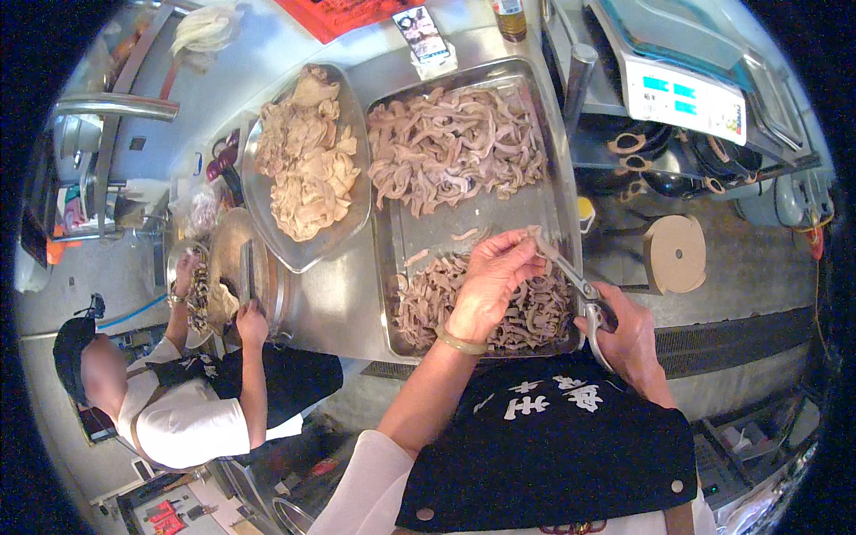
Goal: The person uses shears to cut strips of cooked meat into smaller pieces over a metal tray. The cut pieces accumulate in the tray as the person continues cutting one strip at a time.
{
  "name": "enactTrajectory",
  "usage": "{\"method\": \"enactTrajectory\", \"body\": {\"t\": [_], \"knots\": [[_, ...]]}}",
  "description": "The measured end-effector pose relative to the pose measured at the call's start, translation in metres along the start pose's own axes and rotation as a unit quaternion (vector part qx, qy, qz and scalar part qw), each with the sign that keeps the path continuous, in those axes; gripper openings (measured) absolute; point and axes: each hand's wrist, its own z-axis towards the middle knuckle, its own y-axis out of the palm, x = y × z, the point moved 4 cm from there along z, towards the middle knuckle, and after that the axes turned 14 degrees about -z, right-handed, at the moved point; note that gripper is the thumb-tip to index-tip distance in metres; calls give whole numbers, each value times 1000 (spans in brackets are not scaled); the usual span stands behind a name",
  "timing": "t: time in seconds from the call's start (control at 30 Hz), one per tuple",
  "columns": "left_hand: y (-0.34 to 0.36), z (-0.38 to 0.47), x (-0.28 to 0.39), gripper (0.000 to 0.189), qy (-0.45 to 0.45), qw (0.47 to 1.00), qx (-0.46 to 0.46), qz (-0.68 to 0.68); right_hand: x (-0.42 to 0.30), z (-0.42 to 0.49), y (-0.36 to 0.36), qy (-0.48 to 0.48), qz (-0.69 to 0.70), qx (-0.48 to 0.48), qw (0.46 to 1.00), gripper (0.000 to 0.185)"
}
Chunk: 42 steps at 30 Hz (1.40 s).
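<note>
My left hand (498,274) pinches a strip of cooked offal (533,234) over a large stainless steel tray (435,231). My right hand (625,328) grips a pair of metal kitchen scissors (580,284) by the handles. Their blades reach up to the strip between my left fingertips; whether they are fully closed is unclear. Long, curled offal strips (455,144) fill the far part of the tray. Under my left hand, short cut pieces (428,294) lie heaped in the near part. A few loose bits lie between the two heaps.
Left of the tray sits a clear platter (267,231) of pale folded offal (311,194). A co-worker (194,408) holds a cleaver (247,271) at a round chopping block (234,227). A phone (420,33), a bottle (511,23) and a scale (689,93) stand beyond.
</note>
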Motion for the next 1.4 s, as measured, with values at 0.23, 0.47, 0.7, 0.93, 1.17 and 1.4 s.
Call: {"method": "enactTrajectory", "body": {"t": [0.23, 0.47, 0.7, 0.93, 1.17, 1.4], "knots": [[1, -1, 1, 17, 52, 996, 1, 70, -2, 1, -1, -4, 14, -5, 1000, 50], [-3, -2, 0, 16, 58, 995, 24, 77, -4, 4, -2, 11, -17, -48, 999, 49], [-6, -6, -6, 16, 17, 999, 38, -3, -4, 4, -2, 20, 9, -65, 998, 50], [-11, -7, -9, 15, -4, 996, 62, -61, -3, 2, 0, 5, 5, -74, 997, 50], [-8, -8, -11, 17, 21, 998, 55, -13, 0, 0, 0, 27, 0, -93, 995, 51], [-10, -7, -20, 19, 3, 996, 52, -76, 0, 0, -2, 14, 8, -76, 997, 51]]}}
